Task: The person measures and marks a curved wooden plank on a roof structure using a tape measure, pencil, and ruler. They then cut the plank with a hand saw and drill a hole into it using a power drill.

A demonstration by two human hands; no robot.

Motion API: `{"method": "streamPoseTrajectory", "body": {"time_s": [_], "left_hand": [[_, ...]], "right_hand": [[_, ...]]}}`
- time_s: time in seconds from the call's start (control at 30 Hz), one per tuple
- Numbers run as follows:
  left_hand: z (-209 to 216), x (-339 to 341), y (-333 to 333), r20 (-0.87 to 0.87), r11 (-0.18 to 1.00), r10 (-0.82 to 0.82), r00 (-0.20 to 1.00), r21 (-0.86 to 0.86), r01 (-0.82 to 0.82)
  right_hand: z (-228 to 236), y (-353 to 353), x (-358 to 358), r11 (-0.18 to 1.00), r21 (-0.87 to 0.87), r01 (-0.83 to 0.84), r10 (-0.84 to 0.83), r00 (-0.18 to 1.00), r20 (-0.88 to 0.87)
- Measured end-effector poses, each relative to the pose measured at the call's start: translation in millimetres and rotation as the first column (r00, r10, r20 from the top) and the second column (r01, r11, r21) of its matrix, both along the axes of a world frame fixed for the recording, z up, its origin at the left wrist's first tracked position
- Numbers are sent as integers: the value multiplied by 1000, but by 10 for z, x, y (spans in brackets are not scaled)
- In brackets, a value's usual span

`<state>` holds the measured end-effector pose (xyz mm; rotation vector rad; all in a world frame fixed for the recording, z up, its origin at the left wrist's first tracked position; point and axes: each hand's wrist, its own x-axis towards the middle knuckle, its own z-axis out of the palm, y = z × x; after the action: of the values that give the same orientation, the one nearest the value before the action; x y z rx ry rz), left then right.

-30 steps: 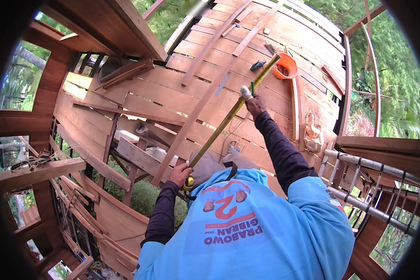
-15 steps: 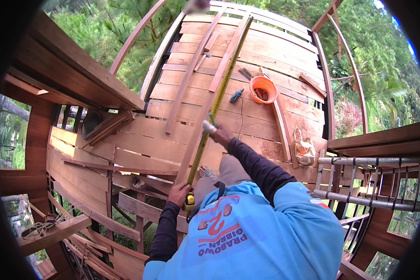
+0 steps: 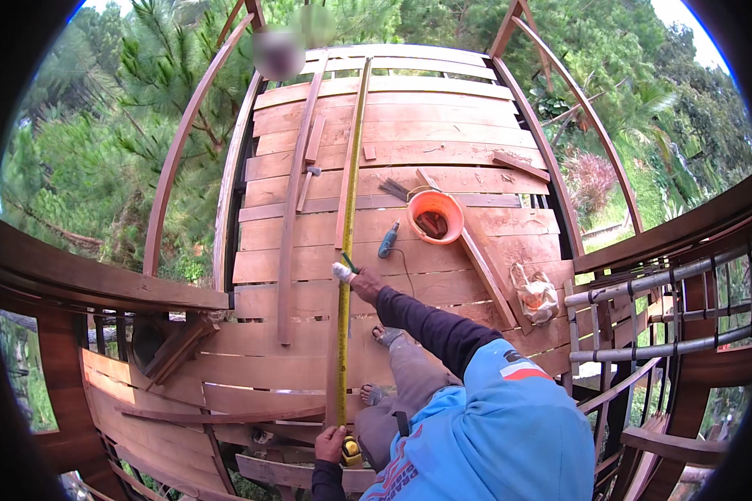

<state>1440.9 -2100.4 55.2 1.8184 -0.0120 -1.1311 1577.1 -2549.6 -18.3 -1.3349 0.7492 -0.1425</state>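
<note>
A long yellow tape measure blade [image 3: 351, 184] runs lengthwise along a narrow wooden plank [image 3: 334, 367], from near my legs to the far edge of the deck. At the near end, my left hand [image 3: 330, 444] is closed at the plank's end and the tape, beside the yellow tape case [image 3: 352, 451]. My right hand [image 3: 364, 284] is partway up the blade, one fingertip wrapped in white and touching the tape's edge. Between its fingers sticks out a thin green pencil-like stick [image 3: 349, 262]. The palm sides of both hands are hidden.
An orange bucket [image 3: 435, 216] with wood pieces and a blue corded power tool [image 3: 388, 240] stand right of the tape. A hammer [image 3: 308, 188] and another long plank [image 3: 295, 217] lie left. A whitish bag [image 3: 536, 294] and metal ladder [image 3: 643, 288] are at right. Deck boards have gaps.
The view has turned and tilted, so the tape now runs more upright in the picture. My right hand stays at the blade with the green stick, my left at the near end.
</note>
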Motion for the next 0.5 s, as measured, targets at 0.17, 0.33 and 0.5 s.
{"method": "streamPoseTrajectory", "body": {"time_s": [0.17,0.33,0.5], "left_hand": [[-146,-272,370,-147,992,122,982,35,-118],[-1346,222,43,-178,997,77,981,-9,-79],[-3302,1401,-1153,-150,986,30,988,-159,-54]], "right_hand": [[329,-1694,1119,960,-133,246,-249,968,-12],[-461,-1438,1376,990,-23,142,-142,990,26],[-2246,-170,821,992,51,-118,122,990,-72]]}}
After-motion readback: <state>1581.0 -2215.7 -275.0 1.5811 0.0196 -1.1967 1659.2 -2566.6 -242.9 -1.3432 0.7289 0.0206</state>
